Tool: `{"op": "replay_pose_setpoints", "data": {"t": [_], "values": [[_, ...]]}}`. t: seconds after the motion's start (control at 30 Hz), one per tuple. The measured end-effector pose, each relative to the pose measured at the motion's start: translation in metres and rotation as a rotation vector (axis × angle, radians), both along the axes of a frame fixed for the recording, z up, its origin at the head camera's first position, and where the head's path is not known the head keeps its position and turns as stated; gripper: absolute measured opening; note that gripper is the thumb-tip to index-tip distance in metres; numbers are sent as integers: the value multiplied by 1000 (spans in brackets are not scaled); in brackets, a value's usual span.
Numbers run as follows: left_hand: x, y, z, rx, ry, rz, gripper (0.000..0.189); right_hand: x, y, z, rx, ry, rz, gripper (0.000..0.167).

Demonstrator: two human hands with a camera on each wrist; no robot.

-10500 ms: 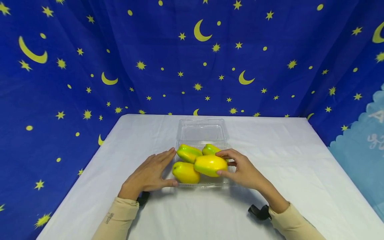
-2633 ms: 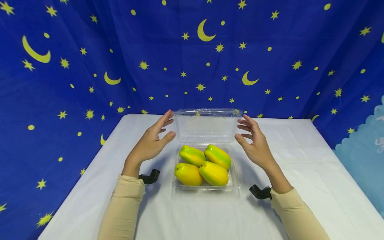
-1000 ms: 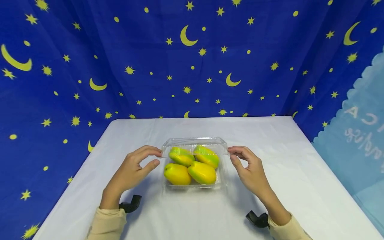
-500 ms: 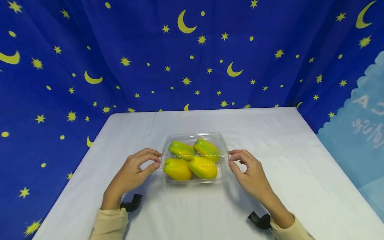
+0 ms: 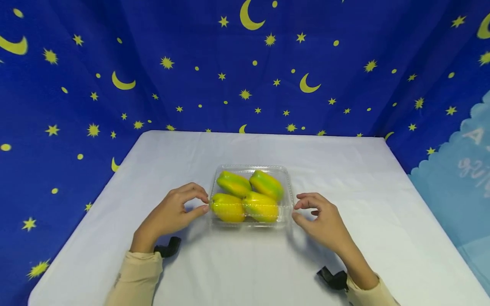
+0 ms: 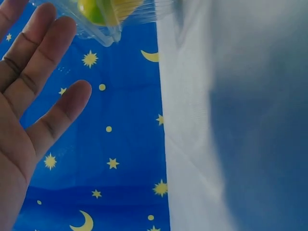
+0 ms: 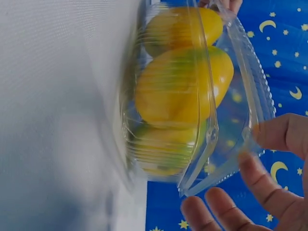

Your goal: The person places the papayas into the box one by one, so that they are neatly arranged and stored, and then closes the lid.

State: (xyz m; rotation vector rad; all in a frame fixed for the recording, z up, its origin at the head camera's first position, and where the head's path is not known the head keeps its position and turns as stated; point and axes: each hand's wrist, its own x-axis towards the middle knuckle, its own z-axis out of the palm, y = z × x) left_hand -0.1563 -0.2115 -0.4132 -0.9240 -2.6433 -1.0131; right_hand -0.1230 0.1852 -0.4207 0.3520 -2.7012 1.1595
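Observation:
A clear plastic clamshell container [image 5: 285,222] stands on the white table with several smooth yellow-green fruits [image 5: 261,207], mango-like in look, lying inside. Its hinged lid [image 5: 250,167] is tilted down over them, and the front rim is still raised above the base, as the gap in the right wrist view shows. At the lid's right edge, my right hand [image 5: 321,219] pinches the rim [image 7: 250,137] between thumb and finger. My left hand [image 5: 172,212] is at the left edge; in the left wrist view its fingers [image 6: 48,53] are fairly straight beside the plastic, thumb apart.
A white cloth covers the table [image 5: 245,267]. Behind it and to the left hangs a blue curtain [image 5: 214,55] with yellow moons and stars. Light blue fabric with white lettering [image 5: 459,182] hangs at the right. Black wrist devices [image 5: 168,247] sit at both wrists.
Earlier my right hand held one fruit over the container; it now lies with the others. Both hands then moved to the raised lid, which has swung forward and down over the fruits.

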Motion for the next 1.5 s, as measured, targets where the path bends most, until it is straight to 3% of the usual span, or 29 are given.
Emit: {"op": "replay_pose_setpoints", "data": {"t": [0.27,0.5,1.0,1.5], "values": [[-3,1,1,-18,-73,13,11,-3,3,-4,33,-92,17,19],[-8,0,-7,-8,-126,-6,13,-6,3,-4,-9,-181,56,31],[-14,10,-9,47,-468,-56,19,-11,5,-9,-196,-406,152,38],[-9,12,-19,169,-709,-68,25,-13,2,-13,-292,-534,215,43]]}}
